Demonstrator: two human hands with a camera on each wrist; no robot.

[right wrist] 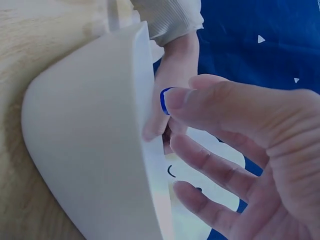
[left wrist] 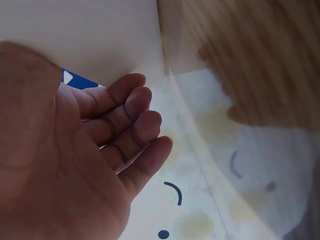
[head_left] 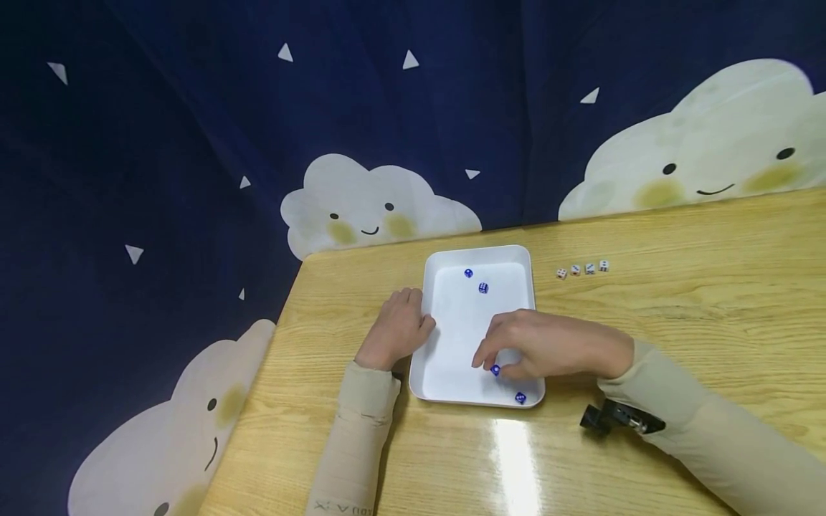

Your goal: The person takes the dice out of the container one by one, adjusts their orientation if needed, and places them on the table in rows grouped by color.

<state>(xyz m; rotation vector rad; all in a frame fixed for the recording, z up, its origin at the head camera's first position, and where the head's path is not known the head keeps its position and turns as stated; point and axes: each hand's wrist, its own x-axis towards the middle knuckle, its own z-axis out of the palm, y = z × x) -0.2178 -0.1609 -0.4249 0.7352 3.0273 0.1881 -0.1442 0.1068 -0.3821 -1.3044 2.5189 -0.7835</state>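
A white tray (head_left: pixel 452 337) lies on the wooden table and holds several blue dice. My right hand (head_left: pixel 489 365) reaches into the tray's near part and pinches one blue die (head_left: pixel 495 370) between its fingertips. In the right wrist view that die (right wrist: pixel 164 100) shows at a fingertip, just over the tray's rim (right wrist: pixel 85 130). Another blue die (head_left: pixel 520 398) sits in the near right corner, and two more (head_left: pixel 468 273) (head_left: pixel 483 288) lie at the far end. My left hand (head_left: pixel 396 331) rests on the table against the tray's left rim. Its fingers (left wrist: pixel 137 117) are loosely curled and hold nothing.
A row of several white dice (head_left: pixel 582 269) lies on the table to the right of the tray. The table's left edge (head_left: pixel 271 337) runs close to my left hand. A dark blue cloud-print curtain hangs behind and to the left.
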